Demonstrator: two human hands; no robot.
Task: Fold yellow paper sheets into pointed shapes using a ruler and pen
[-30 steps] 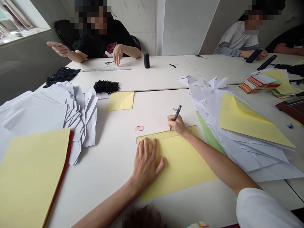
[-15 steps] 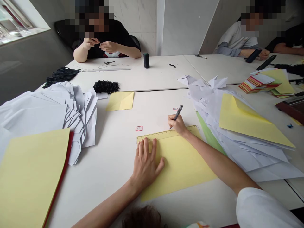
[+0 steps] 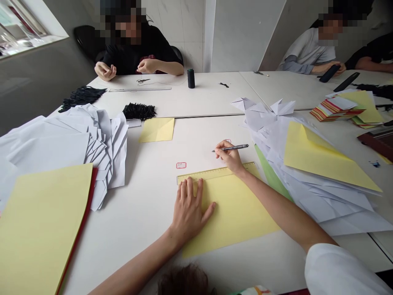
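A sheet of yellow paper (image 3: 236, 213) lies on the white table in front of me. Along its far edge rests a clear ruler (image 3: 211, 173). My left hand (image 3: 190, 209) is flat, fingers spread, its fingertips on the ruler and the palm over the paper. Between the fingers of my right hand (image 3: 229, 157) is a pen (image 3: 236, 148), held nearly level with its tip pointing left, beyond the ruler's far edge. The right wrist crosses the ruler and hides part of it. A small red-bordered label (image 3: 181, 165) sits on the table past the ruler's left end.
White paper sheets (image 3: 104, 143) fan out at left beside a yellow stack (image 3: 46, 221). More folded white sheets (image 3: 319, 192) lie at right under a yellow sheet (image 3: 322, 157). Across the table are a black thread spool (image 3: 190, 78), scissors (image 3: 143, 81) and a seated person (image 3: 159, 45).
My right hand has tipped the pen from steep to nearly level and shifted slightly left, lifting its tip off the ruler's edge. My left hand stays put. The person opposite has lowered their hands.
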